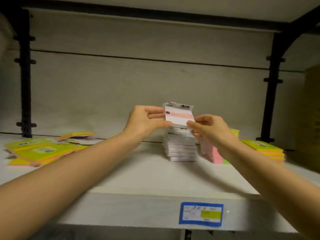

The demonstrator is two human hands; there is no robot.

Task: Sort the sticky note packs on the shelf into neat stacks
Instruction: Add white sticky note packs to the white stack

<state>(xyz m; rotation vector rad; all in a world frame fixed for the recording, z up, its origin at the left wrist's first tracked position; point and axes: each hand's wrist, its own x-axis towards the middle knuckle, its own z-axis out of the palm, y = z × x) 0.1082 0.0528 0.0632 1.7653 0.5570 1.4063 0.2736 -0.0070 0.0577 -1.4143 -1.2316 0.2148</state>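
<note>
Pinching the plastic-wrapped white-and-pink sticky note pack point(179, 116) with left hand point(147, 120) and right hand point(209, 129), likely needing squaring over the tall white stack point(181, 149) before lowering

1 left hand point(145, 121), 1 right hand point(209, 129), 1 held pack point(179, 116), 1 white stack point(181, 149), 1 pink stack point(214, 155), 1 price label point(200, 213)

A shop's stationery aisle: a blue-framed price label point(201, 214) sits on the front edge of a white shelf point(147, 179); black slotted uprights point(25, 75) flank the back panel. Identical wrapped sticky note packs point(181, 149) lie in multiples.
</note>
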